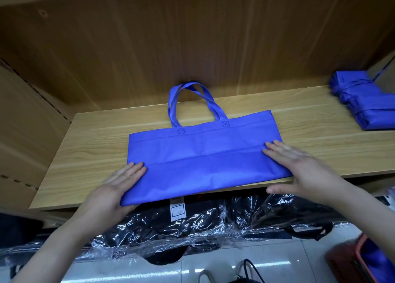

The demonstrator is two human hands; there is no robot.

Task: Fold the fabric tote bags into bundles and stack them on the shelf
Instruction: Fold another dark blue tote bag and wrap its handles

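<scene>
Head view, looking down at my two hands. My left thumb is hidden under the near left corner of the blue tote bag [203, 161], so I cannot tell whether it pinches the fabric. The stack of folded blue bundles [363, 103] is cut off by the right edge of the picture. The red basket [342, 261] at the lower right is blurred and also cut off.

The bag lies flat on a pale wooden shelf [89, 150], with a crease running across its middle. Its two handles [173, 103] loop away from me towards the brown wooden back panel [171, 47]. My left hand [113, 190] meets the bag's left edge with its fingers straight and close together. My right hand [303, 171] rests on the bag's right edge, fingers straight and flat on the fabric, thumb spread wide below the shelf front.

The bag's near edge hangs just over the front lip of the shelf. Bare shelf lies to the left of the bag and between it and the bundles, which sit well apart on the far right. Below the shelf are black goods in clear plastic wrap [171, 229] with a white label [178, 210], on a pale tiled floor [128, 270].
</scene>
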